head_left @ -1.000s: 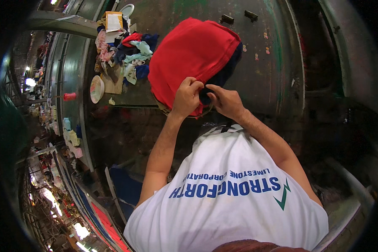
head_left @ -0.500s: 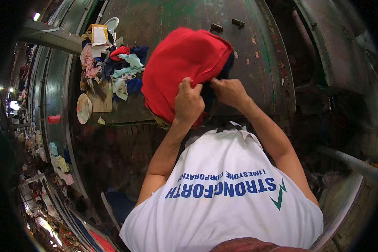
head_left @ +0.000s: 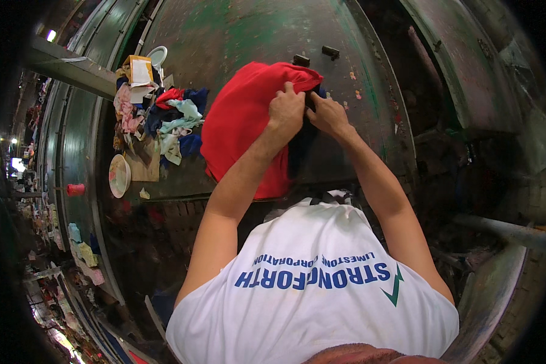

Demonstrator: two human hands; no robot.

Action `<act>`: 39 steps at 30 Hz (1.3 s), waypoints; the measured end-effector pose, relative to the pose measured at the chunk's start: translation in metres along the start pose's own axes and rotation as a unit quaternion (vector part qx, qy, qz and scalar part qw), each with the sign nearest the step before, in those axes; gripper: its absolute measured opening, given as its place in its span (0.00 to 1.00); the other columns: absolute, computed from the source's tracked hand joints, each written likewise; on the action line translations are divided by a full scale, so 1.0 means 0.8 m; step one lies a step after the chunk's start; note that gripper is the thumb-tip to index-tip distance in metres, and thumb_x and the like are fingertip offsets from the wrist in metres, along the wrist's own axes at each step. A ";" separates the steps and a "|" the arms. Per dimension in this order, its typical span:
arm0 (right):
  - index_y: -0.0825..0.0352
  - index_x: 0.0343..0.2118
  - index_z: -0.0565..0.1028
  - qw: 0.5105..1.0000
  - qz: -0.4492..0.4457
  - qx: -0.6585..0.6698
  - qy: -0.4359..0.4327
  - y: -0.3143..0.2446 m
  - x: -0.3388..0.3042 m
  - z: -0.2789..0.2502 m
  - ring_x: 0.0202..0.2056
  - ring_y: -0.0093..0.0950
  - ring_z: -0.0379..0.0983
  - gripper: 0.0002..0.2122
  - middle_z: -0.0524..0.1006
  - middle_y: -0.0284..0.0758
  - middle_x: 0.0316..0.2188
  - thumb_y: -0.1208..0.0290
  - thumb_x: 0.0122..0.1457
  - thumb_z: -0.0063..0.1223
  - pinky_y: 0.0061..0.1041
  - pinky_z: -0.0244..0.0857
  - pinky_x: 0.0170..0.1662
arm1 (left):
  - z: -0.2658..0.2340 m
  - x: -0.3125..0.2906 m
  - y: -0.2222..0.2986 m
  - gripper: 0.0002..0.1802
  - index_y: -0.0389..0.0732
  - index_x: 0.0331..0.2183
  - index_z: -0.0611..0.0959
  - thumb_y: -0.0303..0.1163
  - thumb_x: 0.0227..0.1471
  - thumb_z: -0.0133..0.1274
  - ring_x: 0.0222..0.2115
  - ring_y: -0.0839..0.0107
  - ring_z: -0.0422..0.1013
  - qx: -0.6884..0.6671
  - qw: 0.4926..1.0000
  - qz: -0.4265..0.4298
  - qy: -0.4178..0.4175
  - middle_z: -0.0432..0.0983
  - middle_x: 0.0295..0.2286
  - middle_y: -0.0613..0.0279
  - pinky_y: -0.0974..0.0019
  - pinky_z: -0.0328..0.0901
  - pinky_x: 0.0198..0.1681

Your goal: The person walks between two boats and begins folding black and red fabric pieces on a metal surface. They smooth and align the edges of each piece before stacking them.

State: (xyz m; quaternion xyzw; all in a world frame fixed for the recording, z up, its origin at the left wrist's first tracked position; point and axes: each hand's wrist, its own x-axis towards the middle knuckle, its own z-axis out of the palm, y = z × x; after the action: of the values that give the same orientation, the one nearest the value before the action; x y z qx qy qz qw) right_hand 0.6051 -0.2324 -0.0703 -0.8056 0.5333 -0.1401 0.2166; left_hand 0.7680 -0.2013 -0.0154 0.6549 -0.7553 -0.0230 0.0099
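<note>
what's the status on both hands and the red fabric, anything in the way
Left hand on red fabric, near its right edge. Right hand beside it, at dark fabric. Red fabric on table. Scrap pile off left, apart from both hands.

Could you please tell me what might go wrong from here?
The red cloth reaches the table's near edge, while the left hand and right hand are up by its far end, so it could slip over. The scraps close on its left might get dragged along.
</note>
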 end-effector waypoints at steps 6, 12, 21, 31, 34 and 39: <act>0.54 0.77 0.58 0.995 0.046 0.020 -0.083 0.044 0.025 -0.004 0.58 0.52 0.78 0.44 0.82 0.55 0.55 0.35 0.63 0.57 0.49 0.72 0.62 | 0.001 0.020 0.005 0.23 0.44 0.50 0.84 0.26 0.51 0.68 0.44 0.45 0.82 -0.016 0.999 -0.042 0.009 0.73 0.54 0.43 0.48 0.80 0.45; 0.65 0.70 0.68 0.993 0.028 0.014 -0.111 0.048 0.040 -0.044 0.56 0.49 0.80 0.36 0.82 0.50 0.54 0.46 0.65 0.62 0.48 0.75 0.58 | -0.041 -0.026 -0.043 0.13 0.39 0.45 0.86 0.26 0.56 0.62 0.46 0.38 0.79 -0.109 0.957 -0.093 0.253 0.78 0.50 0.41 0.42 0.74 0.49; 0.51 0.68 0.72 0.844 -0.521 0.108 -0.065 -0.039 -0.018 0.016 0.69 0.48 0.64 0.28 0.69 0.44 0.68 0.67 0.65 0.64 0.48 0.60 0.71 | -0.213 -0.146 -0.122 0.18 0.39 0.51 0.88 0.26 0.58 0.62 0.44 0.38 0.79 0.083 0.863 -0.136 0.480 0.80 0.47 0.40 0.45 0.75 0.47; 0.54 0.61 0.80 0.832 -0.492 0.004 -0.257 -0.065 -0.024 0.004 0.69 0.46 0.65 0.20 0.68 0.43 0.71 0.66 0.67 0.61 0.52 0.53 0.74 | -0.377 -0.217 -0.193 0.24 0.40 0.49 0.90 0.25 0.49 0.57 0.40 0.47 0.82 0.190 0.833 -0.210 0.475 0.84 0.44 0.43 0.50 0.76 0.46; 0.60 0.63 0.77 0.829 -0.442 0.286 -0.187 -0.129 -0.022 -0.041 0.66 0.41 0.70 0.20 0.72 0.43 0.67 0.73 0.68 0.60 0.47 0.62 0.69 | -0.414 -0.188 -0.178 0.30 0.44 0.54 0.88 0.16 0.48 0.57 0.44 0.58 0.83 -0.061 0.816 0.070 0.570 0.84 0.48 0.50 0.62 0.76 0.47; 0.63 0.72 0.62 0.659 -0.309 0.665 -0.166 -0.211 -0.030 -0.128 0.66 0.40 0.70 0.28 0.68 0.37 0.68 0.62 0.74 0.56 0.47 0.68 0.66 | -0.418 -0.187 -0.104 0.44 0.53 0.61 0.85 0.12 0.41 0.54 0.54 0.48 0.79 0.058 0.901 0.037 0.429 0.81 0.54 0.45 0.59 0.74 0.55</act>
State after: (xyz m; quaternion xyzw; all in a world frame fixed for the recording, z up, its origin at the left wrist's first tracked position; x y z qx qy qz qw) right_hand 0.6840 -0.1738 0.1025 -0.5753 -0.0267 -0.3804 0.7236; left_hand 0.8866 -0.0723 0.3167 0.5722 -0.7016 0.3044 0.2961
